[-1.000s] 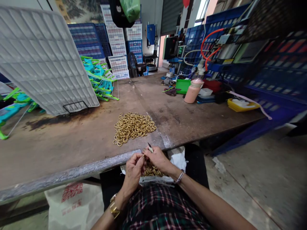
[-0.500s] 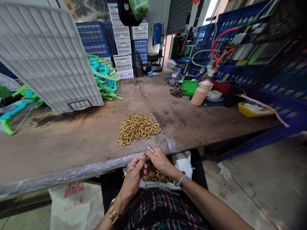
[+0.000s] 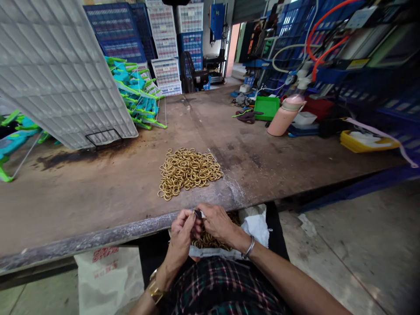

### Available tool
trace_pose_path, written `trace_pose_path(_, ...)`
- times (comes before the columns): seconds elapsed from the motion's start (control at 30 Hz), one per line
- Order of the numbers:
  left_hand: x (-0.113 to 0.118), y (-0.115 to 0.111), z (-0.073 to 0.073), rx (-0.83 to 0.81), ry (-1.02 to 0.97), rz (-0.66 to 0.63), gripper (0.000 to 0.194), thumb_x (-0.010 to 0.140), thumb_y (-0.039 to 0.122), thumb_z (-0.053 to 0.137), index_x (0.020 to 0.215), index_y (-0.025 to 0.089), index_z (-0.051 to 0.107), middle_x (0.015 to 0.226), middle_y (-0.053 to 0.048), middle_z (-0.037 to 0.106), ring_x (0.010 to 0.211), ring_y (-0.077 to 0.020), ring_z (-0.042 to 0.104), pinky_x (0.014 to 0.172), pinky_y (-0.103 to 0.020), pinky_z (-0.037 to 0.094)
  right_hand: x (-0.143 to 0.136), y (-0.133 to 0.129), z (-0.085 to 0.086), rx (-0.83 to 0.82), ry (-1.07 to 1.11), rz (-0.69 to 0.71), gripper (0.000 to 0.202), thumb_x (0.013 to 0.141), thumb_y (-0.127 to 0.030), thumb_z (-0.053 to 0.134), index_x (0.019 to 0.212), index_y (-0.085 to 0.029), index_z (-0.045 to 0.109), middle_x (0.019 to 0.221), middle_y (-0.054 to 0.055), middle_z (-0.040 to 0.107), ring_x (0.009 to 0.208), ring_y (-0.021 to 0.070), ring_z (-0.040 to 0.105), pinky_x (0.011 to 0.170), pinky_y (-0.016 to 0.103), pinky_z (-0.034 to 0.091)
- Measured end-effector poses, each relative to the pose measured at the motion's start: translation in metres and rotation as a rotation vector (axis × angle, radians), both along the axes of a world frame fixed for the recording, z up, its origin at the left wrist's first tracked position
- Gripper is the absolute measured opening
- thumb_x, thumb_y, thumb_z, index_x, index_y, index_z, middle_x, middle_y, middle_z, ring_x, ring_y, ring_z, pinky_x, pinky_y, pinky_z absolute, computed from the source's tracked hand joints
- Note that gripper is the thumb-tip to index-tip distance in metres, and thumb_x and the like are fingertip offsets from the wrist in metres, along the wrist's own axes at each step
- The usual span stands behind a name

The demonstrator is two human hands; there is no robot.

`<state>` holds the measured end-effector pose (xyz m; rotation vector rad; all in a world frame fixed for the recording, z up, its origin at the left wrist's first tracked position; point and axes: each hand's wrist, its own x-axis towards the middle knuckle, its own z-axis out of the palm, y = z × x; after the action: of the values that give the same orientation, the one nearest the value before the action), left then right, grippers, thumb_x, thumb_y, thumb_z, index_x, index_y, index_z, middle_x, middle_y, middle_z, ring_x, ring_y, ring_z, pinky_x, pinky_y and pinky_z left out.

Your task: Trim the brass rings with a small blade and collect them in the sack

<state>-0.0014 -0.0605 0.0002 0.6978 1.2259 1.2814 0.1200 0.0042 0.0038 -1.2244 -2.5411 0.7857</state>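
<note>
Over my lap, just off the table's front edge, my left hand pinches a brass-coloured ring, of which only a sliver shows between the fingertips. My right hand meets it, fingers closed round a small tool with a dark tip; most of it is hidden by the fingers. Below both hands, many loose brass-coloured rings lie in a white bag or cloth on my lap. A heap of similar rings rests on the table just beyond my hands.
The brown table stretches ahead. At left a grey ribbed panel leans beside green and turquoise plastic parts. To the right stand a pink bottle, a green tray and a yellow tray. Crates are stacked behind.
The view has tilted down and shifted slightly. The tool's pointed end, which stuck up above my right hand, is now turned down toward the left fingertips at the ring.
</note>
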Motion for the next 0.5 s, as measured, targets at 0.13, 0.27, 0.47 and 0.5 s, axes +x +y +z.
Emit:
trace_pose_path(0.13, -0.002, 0.002, -0.003, 0.016, 0.068, -0.004, 0.026, 0.080, 0.042, 0.053, 0.073, 0.017, 0.050, 0.063, 0.002, 0.053, 0.051, -0.0079, 0.048, 0.047, -0.020, 0.040, -0.002, 0.001, -0.002, 0.001, -0.042, 0.019, 0.021, 0.076, -0.008, 0.041, 0.087, -0.016, 0.057, 0.082, 0.006, 0.064, 0.073, 0.0149, 0.056, 0.061, 0.024, 0.030)
trace_pose_path(0.27, -0.005, 0.002, 0.005, 0.031, 0.200, -0.004, 0.028, 0.079, 0.043, 0.054, 0.068, 0.017, 0.050, 0.059, 0.002, 0.052, 0.051, -0.0088, 0.047, 0.050, -0.021, 0.040, -0.005, 0.003, 0.001, -0.031, -0.122, 0.036, 0.021, 0.077, -0.010, 0.042, 0.090, -0.015, 0.057, 0.083, 0.007, 0.065, 0.073, 0.0158, 0.058, 0.061, 0.024, 0.030)
trace_pose_path(0.47, 0.004, -0.006, 0.030, 0.115, 0.189, -0.196, 0.029, 0.080, 0.041, 0.053, 0.065, 0.017, 0.056, 0.056, -0.001, 0.054, 0.054, -0.0117, 0.050, 0.055, -0.024, 0.041, -0.006, 0.019, 0.011, -0.028, -0.221, -0.044, 0.023, 0.077, -0.009, 0.039, 0.093, -0.013, 0.057, 0.079, 0.010, 0.066, 0.069, 0.0168, 0.059, 0.058, 0.025, 0.030)
trace_pose_path(0.5, 0.005, -0.006, 0.031, 0.108, 0.116, -0.208, 0.028, 0.080, 0.041, 0.053, 0.067, 0.016, 0.057, 0.058, -0.001, 0.055, 0.053, -0.0117, 0.050, 0.055, -0.024, 0.042, -0.006, 0.023, 0.011, -0.008, -0.216, -0.070, 0.024, 0.077, -0.008, 0.039, 0.093, -0.014, 0.056, 0.080, 0.009, 0.066, 0.070, 0.0166, 0.059, 0.058, 0.025, 0.030)
